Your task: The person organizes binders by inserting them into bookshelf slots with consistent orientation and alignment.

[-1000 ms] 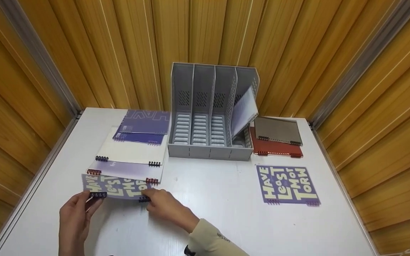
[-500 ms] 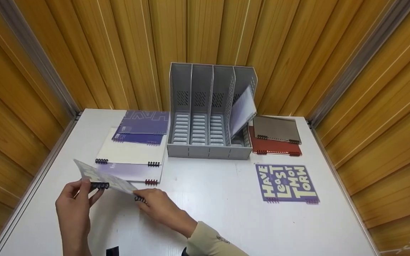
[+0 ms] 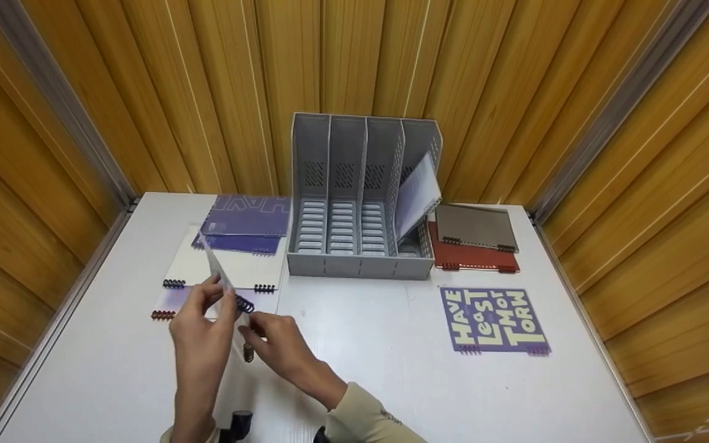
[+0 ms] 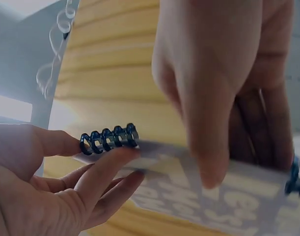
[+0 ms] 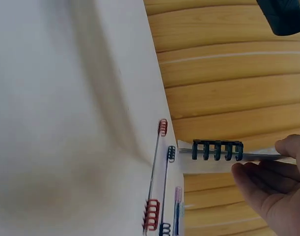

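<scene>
A loose-leaf notebook (image 3: 216, 263) stands tilted nearly edge-on to the head view, raised off the table. My left hand (image 3: 202, 335) pinches it beside a dark binding coil (image 3: 244, 303). My right hand (image 3: 290, 346) pinches its nearer end, close to a second dark coil (image 3: 248, 352). Pale lettering shows on the purple cover (image 4: 181, 182) in the left wrist view. Behind the hands lie a cream notebook (image 3: 231, 267) with black coils and a purple-white one (image 3: 173, 299) with red coils, partly hidden by the left hand.
A grey four-slot file holder (image 3: 360, 266) stands at the back; a notebook (image 3: 417, 195) leans in its right slot. Purple notebooks (image 3: 247, 215) lie left of it. Right of it are brown (image 3: 476, 226) and red (image 3: 474, 255) notebooks, with a lettered purple one (image 3: 496, 319) nearer.
The held notebook has turned from showing its lettered cover to nearly edge-on. My left hand has moved right, closer to the right hand, which has stayed about in place.
</scene>
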Motion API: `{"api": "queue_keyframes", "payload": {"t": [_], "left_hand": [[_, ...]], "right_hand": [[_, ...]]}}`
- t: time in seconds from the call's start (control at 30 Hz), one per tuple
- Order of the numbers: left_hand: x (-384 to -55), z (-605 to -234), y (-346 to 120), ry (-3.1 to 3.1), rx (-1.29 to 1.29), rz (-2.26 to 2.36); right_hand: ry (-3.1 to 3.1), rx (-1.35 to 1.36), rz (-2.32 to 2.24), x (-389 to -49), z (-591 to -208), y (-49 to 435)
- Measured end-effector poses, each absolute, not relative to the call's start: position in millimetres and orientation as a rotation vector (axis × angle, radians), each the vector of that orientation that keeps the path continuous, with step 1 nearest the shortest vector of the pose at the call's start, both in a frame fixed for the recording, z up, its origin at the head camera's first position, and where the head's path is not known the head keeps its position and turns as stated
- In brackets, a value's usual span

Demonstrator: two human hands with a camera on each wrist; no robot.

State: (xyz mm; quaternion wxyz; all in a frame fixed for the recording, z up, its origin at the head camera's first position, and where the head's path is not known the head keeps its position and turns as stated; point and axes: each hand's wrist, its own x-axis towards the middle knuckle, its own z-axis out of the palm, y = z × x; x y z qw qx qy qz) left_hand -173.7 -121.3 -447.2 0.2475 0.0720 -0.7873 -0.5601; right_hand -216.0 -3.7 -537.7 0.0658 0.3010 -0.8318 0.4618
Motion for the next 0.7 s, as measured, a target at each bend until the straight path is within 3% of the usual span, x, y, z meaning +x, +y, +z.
{"api": "queue_keyframes", "payload": {"t": [0.4,0.7], "left_hand": [[-189.8,-451.1,-59.6,-2.168,-0.208,-1.230],[-199.5,-451.6,-33.7,-2.182,-0.331,-1.143]], "right_hand": [[-2.385,0.826,1.433,-234.8,-534.0,38.8],[-2.307,0.700,1.573,-240.9,-535.6,60.7]]}}
